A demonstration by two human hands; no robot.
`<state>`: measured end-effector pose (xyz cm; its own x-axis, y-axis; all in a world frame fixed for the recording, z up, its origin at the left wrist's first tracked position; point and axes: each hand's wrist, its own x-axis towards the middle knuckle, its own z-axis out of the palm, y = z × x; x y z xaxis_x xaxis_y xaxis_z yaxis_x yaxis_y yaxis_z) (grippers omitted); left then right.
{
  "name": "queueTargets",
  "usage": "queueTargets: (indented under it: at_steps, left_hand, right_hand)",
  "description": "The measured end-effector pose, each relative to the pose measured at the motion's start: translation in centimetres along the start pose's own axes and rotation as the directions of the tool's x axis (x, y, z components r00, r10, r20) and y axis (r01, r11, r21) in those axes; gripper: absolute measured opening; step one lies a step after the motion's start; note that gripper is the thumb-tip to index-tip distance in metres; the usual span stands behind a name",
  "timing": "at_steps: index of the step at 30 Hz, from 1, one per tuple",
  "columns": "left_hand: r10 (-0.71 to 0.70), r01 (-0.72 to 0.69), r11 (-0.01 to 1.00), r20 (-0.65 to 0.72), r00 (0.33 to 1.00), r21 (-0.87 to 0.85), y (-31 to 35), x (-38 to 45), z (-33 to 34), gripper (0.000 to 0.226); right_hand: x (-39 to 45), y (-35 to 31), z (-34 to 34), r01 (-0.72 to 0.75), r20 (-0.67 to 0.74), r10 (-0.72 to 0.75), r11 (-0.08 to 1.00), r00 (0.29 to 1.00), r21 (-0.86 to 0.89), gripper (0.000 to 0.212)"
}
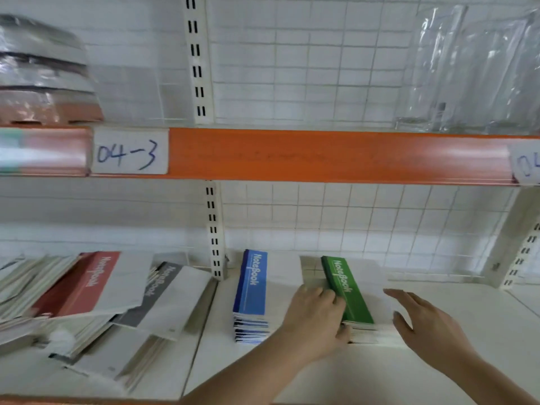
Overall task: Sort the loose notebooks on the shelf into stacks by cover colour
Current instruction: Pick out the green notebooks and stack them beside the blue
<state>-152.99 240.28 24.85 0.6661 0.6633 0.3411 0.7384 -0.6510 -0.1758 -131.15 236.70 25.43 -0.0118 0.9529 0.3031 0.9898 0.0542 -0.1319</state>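
We see the green notebook stack (355, 305) on the white shelf board (453, 361), lying at about four o'clock from the middle of the view, between our two hands. Our left hand (314, 320) sits at the stack's nine o'clock side, its fingers curled against the near left corner, the fingertips (340, 331) pressed onto the page edges; whether they actually pinch the covers we cannot tell. Our right hand (420, 320) stands at the stack's three o'clock side with the fingers straight and spread, holding nothing, just beside the white part of the top cover. The top notebook has a glossy green band with white "NoteBook" lettering along its spine side and a plain white remainder.

At nine o'clock from the green stack stands the blue notebook stack (252, 296), flat and squared, its layered edges showing blue and white stripes. Farther toward nine o'clock, beyond the slotted metal upright (214, 229), lie the loose notebooks (96, 302) in a tilted, overlapping heap, a red-banded one and a grey-banded one uppermost. Behind runs a white wire grid (350, 217). At twelve o'clock an orange shelf rail (321, 154) carries a handwritten paper label (130, 152) reading "04-3".
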Motion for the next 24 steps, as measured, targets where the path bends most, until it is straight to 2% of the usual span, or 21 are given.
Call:
queueTargets:
  at_steps: [3,7,10,13,16,19,22,24]
  left_hand:
    - [-0.017,0.016,1.0,-0.072,0.997,-0.006,-2.6,-3.8,-2.2,0.034]
    - [-0.03,0.031,0.999,-0.023,0.999,0.01,-6.5,-9.6,-4.1,0.044]
    - [-0.084,0.084,0.996,0.0,0.996,0.028,-9.6,-14.0,-5.3,0.049]
    - [-0.155,0.155,0.987,-0.001,0.988,0.037,-12.8,-17.7,-6.2,0.04]
    - [-0.205,0.209,0.974,-0.053,0.977,0.09,-16.0,-21.4,-6.7,0.045]
    - [-0.248,0.253,0.965,-0.064,0.967,0.077,-19.0,-24.6,-7.3,0.042]
    - [-0.255,0.263,0.961,-0.097,0.962,0.079,-22.2,-27.3,-7.5,0.038]
    - [-0.262,0.269,0.96,-0.09,0.961,0.08,-24.3,-29.1,-7.7,0.036]
  right_hand:
    - [0.1,-3.0,0.4,0.062,-0.02,-0.062,0.997,0.998,0.038,0.044]
    - [1.1,-7.6,1.7,0.108,-0.034,-0.105,0.989,0.994,0.099,0.047]
    - [2.1,-12.0,2.2,0.281,-0.124,-0.27,0.956,0.955,0.087,0.057]
    - [2.5,-16.9,1.9,0.404,-0.192,-0.387,0.913,0.902,0.056,0.044]
    - [2.9,-21.9,2.8,0.437,-0.158,-0.42,0.893,0.894,0.104,0.056]
    - [3.2,-26.8,3.4,0.439,-0.12,-0.427,0.892,0.896,0.108,0.052]
    - [3.3,-31.4,3.8,0.49,-0.182,-0.474,0.87,0.862,0.055,0.058]
    - [3.2,-34.5,4.1,0.48,-0.169,-0.461,0.872,0.871,0.092,0.062]
